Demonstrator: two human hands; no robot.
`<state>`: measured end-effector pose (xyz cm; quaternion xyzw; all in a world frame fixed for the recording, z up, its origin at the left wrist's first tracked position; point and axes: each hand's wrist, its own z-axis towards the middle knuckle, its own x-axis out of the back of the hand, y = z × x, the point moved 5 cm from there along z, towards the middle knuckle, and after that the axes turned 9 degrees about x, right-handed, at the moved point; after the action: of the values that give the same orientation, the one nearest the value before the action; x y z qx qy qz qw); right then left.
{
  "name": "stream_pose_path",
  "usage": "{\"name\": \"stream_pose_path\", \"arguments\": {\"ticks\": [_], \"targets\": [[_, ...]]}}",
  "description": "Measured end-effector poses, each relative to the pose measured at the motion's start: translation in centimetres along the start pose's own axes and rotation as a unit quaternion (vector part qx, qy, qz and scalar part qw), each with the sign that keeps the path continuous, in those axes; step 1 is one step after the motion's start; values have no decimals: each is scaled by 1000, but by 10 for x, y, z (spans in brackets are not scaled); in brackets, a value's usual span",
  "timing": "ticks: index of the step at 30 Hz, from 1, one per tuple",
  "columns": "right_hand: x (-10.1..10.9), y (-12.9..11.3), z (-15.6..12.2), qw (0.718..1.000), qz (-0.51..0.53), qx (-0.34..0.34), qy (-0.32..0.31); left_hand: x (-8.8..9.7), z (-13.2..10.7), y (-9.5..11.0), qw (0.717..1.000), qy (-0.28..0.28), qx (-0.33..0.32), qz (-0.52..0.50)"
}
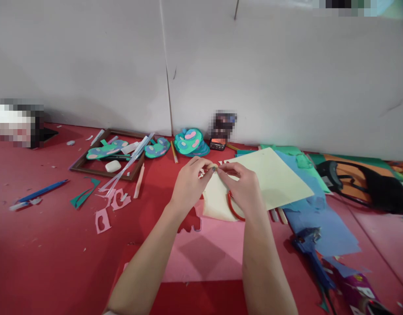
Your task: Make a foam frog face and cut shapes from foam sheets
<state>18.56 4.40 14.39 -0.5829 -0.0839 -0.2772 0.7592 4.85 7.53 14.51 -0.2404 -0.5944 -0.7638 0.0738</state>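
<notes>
My left hand [190, 183] and my right hand [243, 181] meet above the middle of the table. Their fingertips pinch a small pale yellow piece [214, 166], mostly hidden by the fingers. Just below lies a cut cream sheet [216, 205]. A red loop [232, 206], like a scissors handle, shows partly beneath my right hand. Beyond that hand a larger pale yellow sheet [276, 179] is spread out. Nearer to me, under both forearms, lies a pink sheet [211, 245] with a cut edge.
Left stand a brown frame [77, 168], a white eraser [113, 166], pink scraps [103, 220] and a blue pen [43, 191]. Teal cut-outs [190, 142] and a phone [222, 131] are by the wall. Right lie blue sheets [329, 232], a blue glue gun [311, 251] and a black bag [381, 188].
</notes>
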Motion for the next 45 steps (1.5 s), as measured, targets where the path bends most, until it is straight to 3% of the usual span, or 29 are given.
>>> {"name": "stream_pose_path", "arguments": {"ticks": [7, 12, 16, 20, 25, 40, 45], "targets": [[-2, -1, -1, 994, -71, 76, 20, -1, 0, -3, 998, -2, 2, 59], [-4, -4, -1, 992, -76, 99, 22, -1, 1, -7, 999, 0, 17, 45], [-5, -3, 1, 997, -9, 68, 25, 4, 4, -12, 997, 29, 53, -56], [-12, 4, 2, 997, 70, 13, 22, 8, 7, -20, 977, 32, 116, -174], [-24, 9, 3, 993, 118, -8, 19, 10, 9, -22, 967, 20, 133, -215], [-19, 7, 3, 994, 89, 10, 61, 11, 4, -15, 989, 60, 75, -113], [-19, 9, 2, 993, 94, -4, 75, 8, 6, -18, 988, 39, 99, -112]]}}
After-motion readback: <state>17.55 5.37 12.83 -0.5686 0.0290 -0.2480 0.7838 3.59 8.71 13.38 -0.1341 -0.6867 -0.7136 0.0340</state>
